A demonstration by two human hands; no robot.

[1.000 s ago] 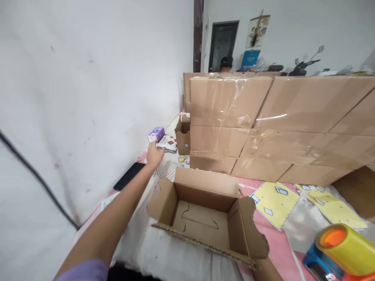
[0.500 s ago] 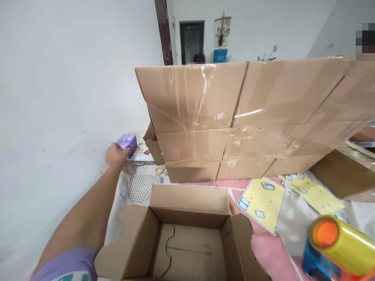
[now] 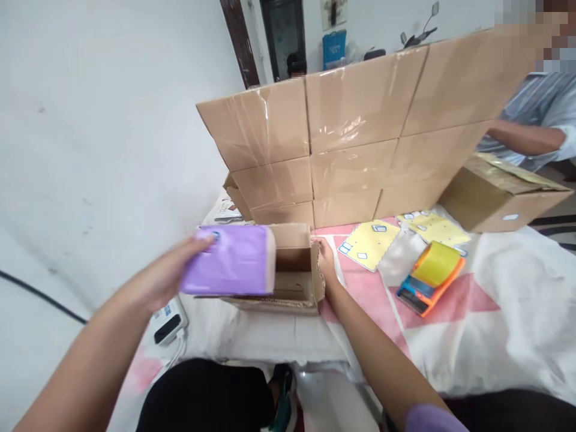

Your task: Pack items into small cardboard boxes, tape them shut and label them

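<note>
My left hand (image 3: 180, 264) grips a purple soft pack, which looks like a pack of tissues (image 3: 229, 261), over the left part of an open cardboard box (image 3: 281, 305). The pack hides much of the box's inside; the bare bottom shows on the right. My right hand (image 3: 324, 259) is closed on the box's right side, at the flap. Its fingertips are partly hidden behind the cardboard.
A wall of taped cartons (image 3: 355, 132) stands behind the box. A tape dispenser with yellow tape (image 3: 432, 276), yellow paper sheets (image 3: 371, 243) and a closed carton (image 3: 504, 195) lie rightward. A power bank-like white device (image 3: 170, 323) is at left. Another person's arm (image 3: 524, 137) is at right.
My left hand has brought the purple tissue pack from beside the wall to over the box. The view has tilted down, and my right hand and arm now show.
</note>
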